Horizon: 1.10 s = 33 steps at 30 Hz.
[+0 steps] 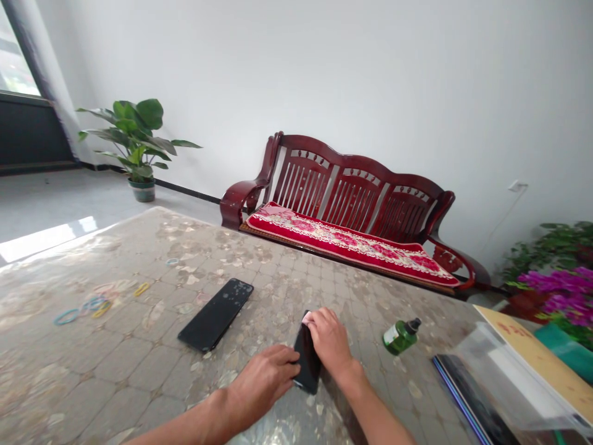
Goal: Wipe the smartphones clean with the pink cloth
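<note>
A dark phone [307, 361] lies on the table between my two hands, its glossy black face upward. The fingers of my left hand [271, 377] are closed on its left edge near the lower end. My right hand [328, 337] is over the upper right part, pinching a small pale pink-white piece [306, 317], perhaps tissue or cloth, against the glass. Most of that piece is hidden under the fingers. To the left rests a second, larger black phone [217, 314], with whitish spots or droplets near its top end. A green spray bottle [400, 337] stands to the right of my right hand.
Coloured rubber bands [95, 304] are scattered on the patterned tablecloth [139, 358] at left. At right are stacked dark flat devices [470, 395], a clear plastic box [509, 377] and purple flowers [563, 293]. Beyond the table stand a wooden bench [352, 191] and a potted plant [141, 145].
</note>
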{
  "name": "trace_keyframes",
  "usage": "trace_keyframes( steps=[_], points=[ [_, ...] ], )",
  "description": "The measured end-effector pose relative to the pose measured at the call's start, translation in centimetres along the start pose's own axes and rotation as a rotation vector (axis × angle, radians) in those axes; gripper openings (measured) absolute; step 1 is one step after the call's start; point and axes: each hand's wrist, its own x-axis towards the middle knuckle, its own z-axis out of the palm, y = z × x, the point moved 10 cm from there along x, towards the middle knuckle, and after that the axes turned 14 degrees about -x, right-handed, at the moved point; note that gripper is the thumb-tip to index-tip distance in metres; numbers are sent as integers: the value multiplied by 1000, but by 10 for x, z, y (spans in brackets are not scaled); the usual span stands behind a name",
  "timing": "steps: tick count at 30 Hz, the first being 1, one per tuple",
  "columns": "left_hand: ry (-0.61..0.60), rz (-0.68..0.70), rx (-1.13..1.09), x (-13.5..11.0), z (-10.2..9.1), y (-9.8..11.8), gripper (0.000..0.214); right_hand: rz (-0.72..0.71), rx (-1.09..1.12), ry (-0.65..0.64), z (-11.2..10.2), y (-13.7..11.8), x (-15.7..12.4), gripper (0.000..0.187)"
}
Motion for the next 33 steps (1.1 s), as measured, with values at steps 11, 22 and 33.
trace_keyframes(
  steps=[11,22,33],
  points=[
    [-21,-17,2,0,1,-2,14,-10,42,-37,7,-4,6,19],
    [-29,-19,7,1,1,1,13,12,44,-52,10,-3,5,19],
    [-11,-4,28,0,1,0,16,106,67,-105,3,28,4,18]
  ],
)
